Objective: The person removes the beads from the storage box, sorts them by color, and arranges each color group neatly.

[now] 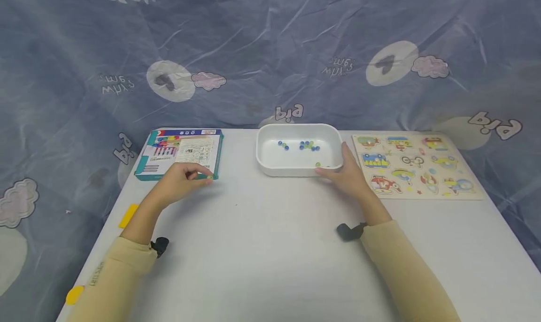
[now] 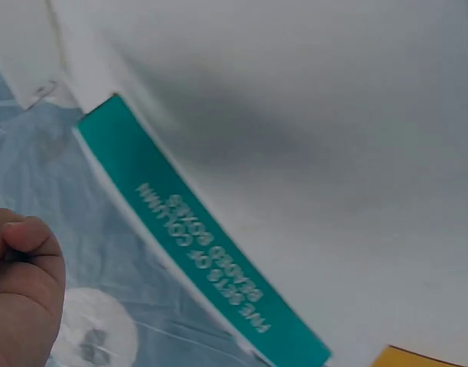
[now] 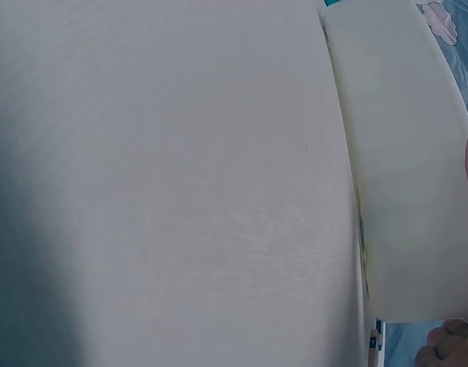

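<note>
My left hand (image 1: 179, 183) is raised near the front right corner of a flat printed box (image 1: 198, 148). Thumb and index finger pinch a small green bead (image 1: 210, 177). In the left wrist view, part of the left hand (image 2: 24, 287) shows at the left edge, near the box's teal side (image 2: 196, 229). My right hand (image 1: 348, 174) grips the white tray (image 1: 274, 171) by its front right corner, thumb over the front rim. Several blue beads (image 1: 313, 148) and green beads (image 1: 318, 164) lie inside the tray. The right wrist view shows the tray's side (image 3: 406, 168) and a thumb tip.
A wooden puzzle board (image 1: 418, 167) with vehicle pictures lies right of the tray. Two yellow pieces, a rectangular one (image 1: 128, 216) and a rounded one (image 1: 74, 295), lie along the left edge of the white table (image 1: 262, 247). A patterned grey-blue cloth (image 1: 262, 54) hangs behind.
</note>
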The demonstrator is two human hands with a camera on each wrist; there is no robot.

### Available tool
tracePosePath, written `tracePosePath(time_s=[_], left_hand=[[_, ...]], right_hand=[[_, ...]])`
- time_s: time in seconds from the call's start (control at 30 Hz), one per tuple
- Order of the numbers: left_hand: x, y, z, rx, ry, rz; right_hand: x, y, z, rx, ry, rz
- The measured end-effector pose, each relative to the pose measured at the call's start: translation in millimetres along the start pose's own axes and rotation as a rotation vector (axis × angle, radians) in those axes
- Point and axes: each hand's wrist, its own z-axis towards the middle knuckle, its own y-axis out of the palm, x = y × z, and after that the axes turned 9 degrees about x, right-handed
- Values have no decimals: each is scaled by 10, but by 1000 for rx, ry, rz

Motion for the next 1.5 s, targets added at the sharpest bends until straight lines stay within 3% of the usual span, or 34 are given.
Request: tracePosePath(time_s=[0.27,0.7,1.5], left_hand=[[-262,64,50,-76,-106,12],[-460,205,135,-108,-94,90],[-517,281,63,-98,-122,61]], right_hand=[[-13,-12,-7,-11,6,8],[-1,-10,9,-6,-4,12],[31,8,11,0,-6,0]])
